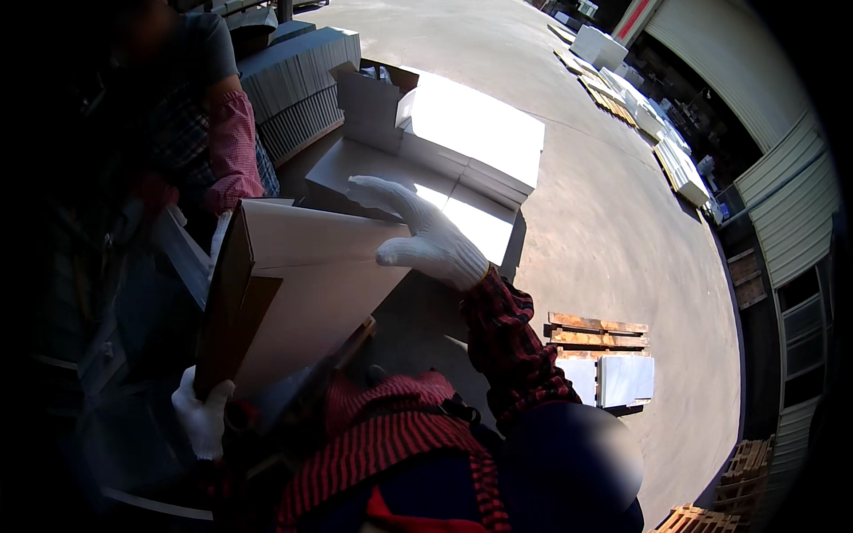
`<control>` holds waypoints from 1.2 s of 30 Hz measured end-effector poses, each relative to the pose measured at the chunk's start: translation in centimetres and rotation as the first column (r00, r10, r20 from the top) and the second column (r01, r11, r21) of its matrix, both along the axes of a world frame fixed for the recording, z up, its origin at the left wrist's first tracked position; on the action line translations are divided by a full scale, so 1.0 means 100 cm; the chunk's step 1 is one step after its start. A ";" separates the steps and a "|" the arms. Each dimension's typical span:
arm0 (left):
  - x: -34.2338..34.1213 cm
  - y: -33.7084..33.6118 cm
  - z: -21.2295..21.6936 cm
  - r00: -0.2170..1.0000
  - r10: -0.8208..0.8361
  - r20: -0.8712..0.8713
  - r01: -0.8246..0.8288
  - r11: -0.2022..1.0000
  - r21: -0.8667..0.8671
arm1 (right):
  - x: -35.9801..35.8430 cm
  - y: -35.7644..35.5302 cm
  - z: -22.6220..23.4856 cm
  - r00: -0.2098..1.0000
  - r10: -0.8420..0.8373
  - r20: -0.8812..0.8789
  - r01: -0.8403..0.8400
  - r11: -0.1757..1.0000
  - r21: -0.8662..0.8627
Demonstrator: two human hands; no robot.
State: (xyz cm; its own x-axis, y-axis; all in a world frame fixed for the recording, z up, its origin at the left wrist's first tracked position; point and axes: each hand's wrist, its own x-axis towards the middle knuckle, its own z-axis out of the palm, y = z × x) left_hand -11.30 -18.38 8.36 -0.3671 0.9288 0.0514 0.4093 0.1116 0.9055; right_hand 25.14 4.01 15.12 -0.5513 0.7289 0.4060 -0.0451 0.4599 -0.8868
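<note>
A lg. cardboard box [311, 289], white on its broad face and dk. brown on its narrow side, tilts on edge L of ctr., brown side facing L, approx. half in shadow; a triangular brown flap [255, 309] overlaps the white, w/ a faint crease above.

The left of two head-worn fisheye cameras looks steeply down and forward over the wearer's striped clothing [386, 449]. The white carton [311, 275] is near the lens, left of centre; the paved yard [631, 231] recedes beyond and rightward, its right edge bowing along the rim.
</note>
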 end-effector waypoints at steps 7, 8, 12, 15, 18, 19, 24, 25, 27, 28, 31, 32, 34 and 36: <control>0.040 0.009 -0.050 0.976 0.044 -0.214 0.038 0.931 0.364 | -0.039 0.014 -0.023 0.924 -0.151 0.353 -0.044 0.872 0.487; 0.052 0.019 -0.045 0.976 0.085 -0.202 -0.006 0.931 0.365 | -0.049 0.009 -0.014 0.913 -0.076 0.400 -0.093 0.918 0.386; 0.058 0.027 -0.057 0.867 0.373 -0.330 -0.237 0.892 0.386 | -0.092 0.007 -0.003 0.859 -0.186 0.478 -0.167 0.779 0.604; 0.050 0.012 -0.075 0.897 0.410 -0.166 -0.332 0.872 0.359 | -0.115 0.015 -0.009 0.868 -0.108 0.484 -0.255 0.740 0.622; 0.038 -0.004 -0.096 0.955 0.240 -0.174 -0.178 0.933 0.313 | -0.128 0.023 -0.026 0.839 -0.079 0.538 -0.324 0.721 0.613; 0.035 -0.007 -0.110 0.982 0.166 -0.086 -0.140 0.960 0.243 | -0.131 0.028 -0.037 0.811 -0.073 0.581 -0.367 0.709 0.602; 0.037 -0.015 -0.132 0.961 0.130 0.245 -0.153 0.985 0.076 | -0.150 0.020 -0.050 0.690 -0.091 0.718 -0.496 0.663 0.561; 0.037 -0.016 -0.127 0.935 0.107 0.337 -0.130 0.991 0.045 | -0.153 0.021 -0.052 0.724 -0.080 0.685 -0.491 0.638 0.593; 0.035 -0.013 -0.104 0.855 -0.033 0.517 0.003 0.998 0.059 | -0.154 0.024 -0.051 0.744 -0.057 0.666 -0.487 0.636 0.599; 0.032 -0.010 -0.099 0.793 -0.101 0.600 0.068 0.995 0.077 | -0.151 0.026 -0.049 0.731 -0.049 0.681 -0.488 0.660 0.571; 0.025 -0.004 -0.119 0.192 -0.312 0.931 0.036 0.950 0.311 | -0.142 0.030 -0.051 0.656 0.008 0.755 -0.490 0.765 0.418; 0.028 -0.002 -0.127 -0.045 -0.375 0.926 -0.011 0.927 0.375 | -0.132 0.030 -0.059 0.620 0.032 0.784 -0.478 0.807 0.345; 0.040 0.017 -0.150 0.555 -0.241 0.797 0.189 0.969 0.161 | -0.106 0.027 -0.095 0.613 0.090 0.785 -0.465 0.844 0.267; 0.052 0.039 -0.193 0.809 -0.199 0.553 0.396 0.880 -0.262 | -0.097 0.004 -0.121 0.559 0.044 0.828 -0.484 0.829 0.282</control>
